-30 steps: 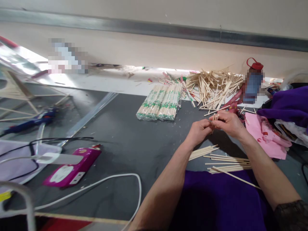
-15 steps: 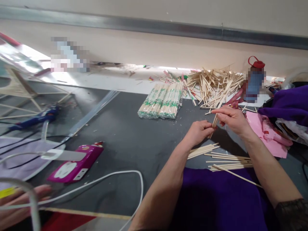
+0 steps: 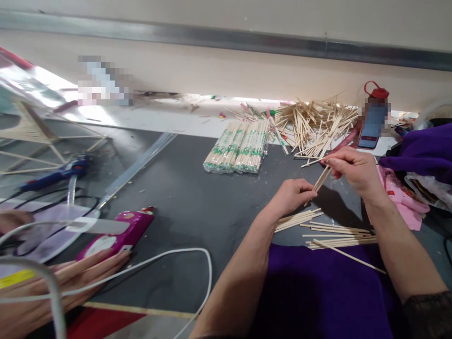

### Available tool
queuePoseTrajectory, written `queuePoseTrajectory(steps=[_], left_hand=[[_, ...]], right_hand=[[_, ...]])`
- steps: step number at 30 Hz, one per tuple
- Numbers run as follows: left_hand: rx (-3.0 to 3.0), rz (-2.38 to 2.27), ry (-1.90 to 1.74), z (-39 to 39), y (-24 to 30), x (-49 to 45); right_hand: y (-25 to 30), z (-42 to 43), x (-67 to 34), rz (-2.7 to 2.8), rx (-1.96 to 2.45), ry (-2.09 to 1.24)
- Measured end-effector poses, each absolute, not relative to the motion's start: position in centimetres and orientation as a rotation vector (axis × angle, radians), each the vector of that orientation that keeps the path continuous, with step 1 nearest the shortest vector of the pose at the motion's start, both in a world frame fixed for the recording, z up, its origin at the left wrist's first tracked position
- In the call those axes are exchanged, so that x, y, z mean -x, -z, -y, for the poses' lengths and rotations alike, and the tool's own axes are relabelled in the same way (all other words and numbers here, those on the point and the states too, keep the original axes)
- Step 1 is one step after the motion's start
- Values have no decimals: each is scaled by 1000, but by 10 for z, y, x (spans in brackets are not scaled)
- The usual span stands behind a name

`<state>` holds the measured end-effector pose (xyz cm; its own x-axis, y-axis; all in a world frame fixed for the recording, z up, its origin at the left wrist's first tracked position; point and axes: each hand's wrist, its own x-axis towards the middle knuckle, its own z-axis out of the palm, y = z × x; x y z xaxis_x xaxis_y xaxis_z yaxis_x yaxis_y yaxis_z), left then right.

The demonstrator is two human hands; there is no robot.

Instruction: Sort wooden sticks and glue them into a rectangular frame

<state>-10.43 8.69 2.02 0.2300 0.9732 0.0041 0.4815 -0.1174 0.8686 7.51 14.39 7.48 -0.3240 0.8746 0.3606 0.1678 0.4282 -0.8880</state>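
Observation:
A few wooden chopsticks [image 3: 322,179] slant between my two hands above the dark grey table. My left hand [image 3: 294,195] is closed around their lower end, thumb on top. At the upper end, my right hand [image 3: 355,170] pinches them between thumb and fingertips. Exactly how many sticks are held cannot be made out. Just below my left hand lies a small row of loose chopsticks [image 3: 296,220], and a second group [image 3: 339,230] lies to its right by the purple cloth [image 3: 318,292] over my lap.
Wrapped chopstick packs [image 3: 236,148] lie ahead, beside a heap of loose sticks [image 3: 314,122]. A phone [image 3: 369,134] and a pink glue gun [image 3: 404,195] are at right. On the left are a co-worker's hand [image 3: 88,275], a magenta packet [image 3: 136,223], a blue glue gun [image 3: 56,175] and a white cable [image 3: 169,254].
My right hand has shifted right along the chopsticks, away from my left hand, baring more of their length. The co-worker's hand has moved right to the magenta packet, and another hand shows at far left.

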Motion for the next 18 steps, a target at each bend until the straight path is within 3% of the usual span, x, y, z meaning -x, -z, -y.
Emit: queuePoseTrajectory(steps=[8, 18], left_hand=[[-1439, -1496, -601, -81, -29, 123], [-1100, -1502, -827, -84, -20, 123]], right_hand=[[-94, -161, -113, 1240, 879, -844], [-95, -147, -95, 1411, 914, -892]])
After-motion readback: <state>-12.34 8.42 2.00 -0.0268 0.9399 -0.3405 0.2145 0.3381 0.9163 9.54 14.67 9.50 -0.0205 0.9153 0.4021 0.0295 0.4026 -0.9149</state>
